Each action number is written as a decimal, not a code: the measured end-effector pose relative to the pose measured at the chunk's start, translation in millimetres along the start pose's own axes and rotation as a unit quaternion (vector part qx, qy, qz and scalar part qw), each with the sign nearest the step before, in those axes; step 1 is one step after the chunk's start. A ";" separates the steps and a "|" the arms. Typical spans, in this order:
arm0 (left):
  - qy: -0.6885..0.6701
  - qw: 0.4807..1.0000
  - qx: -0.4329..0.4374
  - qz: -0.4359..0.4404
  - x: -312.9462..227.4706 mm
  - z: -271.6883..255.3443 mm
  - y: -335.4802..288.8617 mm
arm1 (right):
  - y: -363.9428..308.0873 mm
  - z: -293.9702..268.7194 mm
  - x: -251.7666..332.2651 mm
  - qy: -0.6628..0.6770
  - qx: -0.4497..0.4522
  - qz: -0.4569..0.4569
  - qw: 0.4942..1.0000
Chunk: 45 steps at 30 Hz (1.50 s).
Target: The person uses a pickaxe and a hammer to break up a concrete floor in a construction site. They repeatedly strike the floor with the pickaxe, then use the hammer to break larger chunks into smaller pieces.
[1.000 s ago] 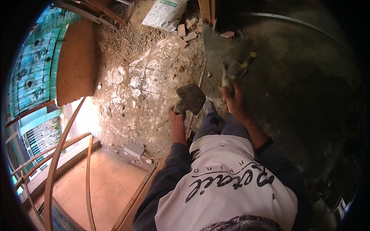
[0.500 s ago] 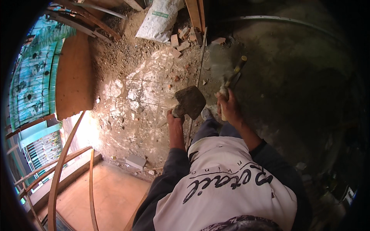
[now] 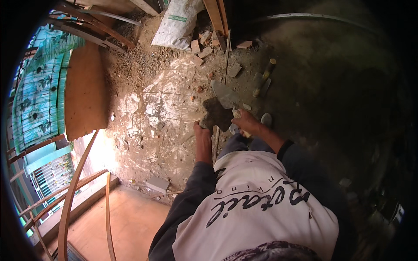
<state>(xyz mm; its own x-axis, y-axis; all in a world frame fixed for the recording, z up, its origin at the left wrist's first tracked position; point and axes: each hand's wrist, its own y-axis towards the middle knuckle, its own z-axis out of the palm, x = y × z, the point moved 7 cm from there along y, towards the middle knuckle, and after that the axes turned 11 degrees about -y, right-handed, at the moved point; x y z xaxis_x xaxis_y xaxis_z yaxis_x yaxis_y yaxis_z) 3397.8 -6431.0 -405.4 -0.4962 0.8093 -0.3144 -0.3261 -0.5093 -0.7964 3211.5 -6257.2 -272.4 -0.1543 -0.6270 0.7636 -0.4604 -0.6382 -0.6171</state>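
My left hand [image 3: 203, 132] is closed on the stubby end of a dirt-caked, square-bladed trowel [image 3: 222, 116], held flat in front of my waist. My right hand [image 3: 249, 122] grips the pale handle of a second trowel [image 3: 223, 92], whose grey, rounded blade points up and left. That grey blade meets or overlaps the dark one at its far edge; whether they touch I cannot tell. Farther right, a tool with a short, yellowish handle [image 3: 270, 67] lies on the ground. My shoe [image 3: 266, 118] shows just right of the right hand.
A white sack [image 3: 176, 26] stands at the back beside broken bricks [image 3: 204, 50] and wooden posts [image 3: 217, 15]. A thin strip [image 3: 227, 61] runs along the rubble-strewn ground. To the left are an orange board [image 3: 85, 87], curved wooden slats [image 3: 72, 195] and a grey block [image 3: 157, 184].
My right hand has moved left with its trowel, bringing the blurred blade over to the square one. My left hand has shifted slightly right, and the square blade has turned.
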 end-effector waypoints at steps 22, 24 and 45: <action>-0.129 0.986 -0.084 -0.057 14.2 2.1 -15.5 | 0.6 11.2 1.8 0.021 0.005 0.019 1.000; -0.135 0.985 -0.094 -0.057 14.0 -5.7 -12.0 | -5.3 -3.2 20.7 0.046 -0.091 -0.047 0.994; 0.222 0.972 0.005 0.082 -2.6 -32.2 11.3 | -21.4 29.9 22.4 -0.146 -0.068 -0.068 0.985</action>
<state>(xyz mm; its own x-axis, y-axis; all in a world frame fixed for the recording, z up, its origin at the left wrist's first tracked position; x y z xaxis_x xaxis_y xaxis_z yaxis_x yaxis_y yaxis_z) 3421.4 -6429.5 -430.2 -0.1463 0.7623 -0.6305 -0.2816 -0.6431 -0.7122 3244.0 -6270.9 -247.8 0.1662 -0.6540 0.7380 -0.5748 -0.6724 -0.4664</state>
